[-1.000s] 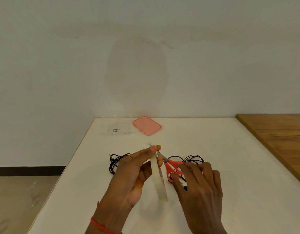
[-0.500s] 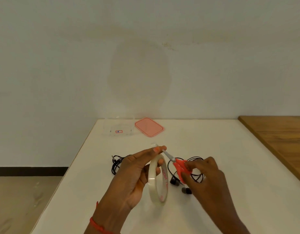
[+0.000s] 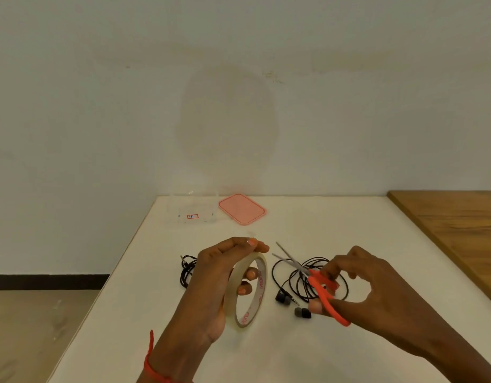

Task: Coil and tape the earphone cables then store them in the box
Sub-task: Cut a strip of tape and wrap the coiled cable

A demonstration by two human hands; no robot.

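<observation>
Earphone cables lie loose on the tabletop, one bundle beside each hand. Left hand curls through the tape roll, thumb and forefinger pinching its free end. Right hand grips red scissors, blades parted. Box and lid sit at the far edge.

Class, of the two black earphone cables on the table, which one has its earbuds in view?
The loose coil under the scissors, right of the tape roll; the other cable shows none.
</observation>
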